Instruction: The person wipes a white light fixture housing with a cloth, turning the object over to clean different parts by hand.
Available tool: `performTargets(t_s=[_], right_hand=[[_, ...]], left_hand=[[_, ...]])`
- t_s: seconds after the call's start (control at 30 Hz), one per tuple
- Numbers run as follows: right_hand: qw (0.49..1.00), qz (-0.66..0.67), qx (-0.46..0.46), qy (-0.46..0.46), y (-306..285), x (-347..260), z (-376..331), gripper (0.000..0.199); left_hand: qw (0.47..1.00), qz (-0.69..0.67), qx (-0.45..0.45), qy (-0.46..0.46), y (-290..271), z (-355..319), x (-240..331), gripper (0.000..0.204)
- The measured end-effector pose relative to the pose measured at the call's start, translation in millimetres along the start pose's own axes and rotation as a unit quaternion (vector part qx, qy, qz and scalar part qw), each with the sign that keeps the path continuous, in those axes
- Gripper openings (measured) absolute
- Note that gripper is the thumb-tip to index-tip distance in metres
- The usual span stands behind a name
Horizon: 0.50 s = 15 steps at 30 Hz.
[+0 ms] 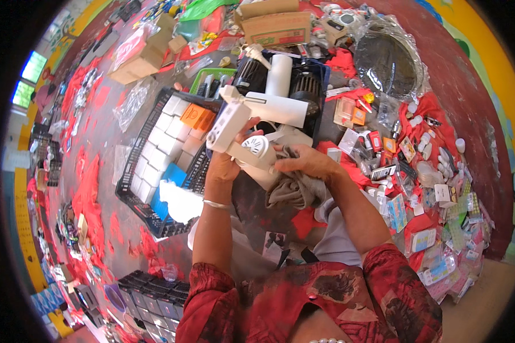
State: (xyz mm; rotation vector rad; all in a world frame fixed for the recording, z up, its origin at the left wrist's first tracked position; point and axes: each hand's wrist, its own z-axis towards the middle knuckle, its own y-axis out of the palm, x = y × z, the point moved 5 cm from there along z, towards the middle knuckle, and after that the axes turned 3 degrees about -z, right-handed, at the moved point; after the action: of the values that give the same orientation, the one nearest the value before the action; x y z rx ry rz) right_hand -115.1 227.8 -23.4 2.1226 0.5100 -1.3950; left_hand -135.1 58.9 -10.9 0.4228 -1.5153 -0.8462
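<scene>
My left hand (pixel 224 166) is closed around a white track light (pixel 258 146) with a rectangular arm and a round, slotted end. Some of its fingers are hidden behind the light. In my right hand (pixel 310 162) is a bunched grey-brown cloth (pixel 297 191), pressed against the side of the light's cylinder. Just beyond my hands, more white cylinder lights (pixel 277 108) lie in a dark blue crate (pixel 325 77), along with black ribbed cylinders (pixel 305 86).
To the left stands a black crate (pixel 133 200) of small white boxes, an orange box (pixel 198 117) and a blue one. A large plastic-wrapped round item (pixel 390 57) lies at the far right. Small packaged goods (pixel 423 154) cover red cloth on the right. Cardboard boxes (pixel 277 28) stand behind.
</scene>
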Motion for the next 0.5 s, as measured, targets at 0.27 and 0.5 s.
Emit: performTargets(t_s=[0.27, 0.5], right_hand=[[0.996, -0.068, -0.054, 0.02, 33.7, -29.7, -10.4, 0.054], [0.972, 0.203, 0.098, -0.062, -4.6, -55.5, -21.1, 0.029]], left_hand=[[0.988, -0.146, 0.029, -0.037, -42.8, -12.6, 11.3, 0.057], [0.968, -0.248, -0.045, -0.01, -30.1, -20.8, 21.3, 0.073]])
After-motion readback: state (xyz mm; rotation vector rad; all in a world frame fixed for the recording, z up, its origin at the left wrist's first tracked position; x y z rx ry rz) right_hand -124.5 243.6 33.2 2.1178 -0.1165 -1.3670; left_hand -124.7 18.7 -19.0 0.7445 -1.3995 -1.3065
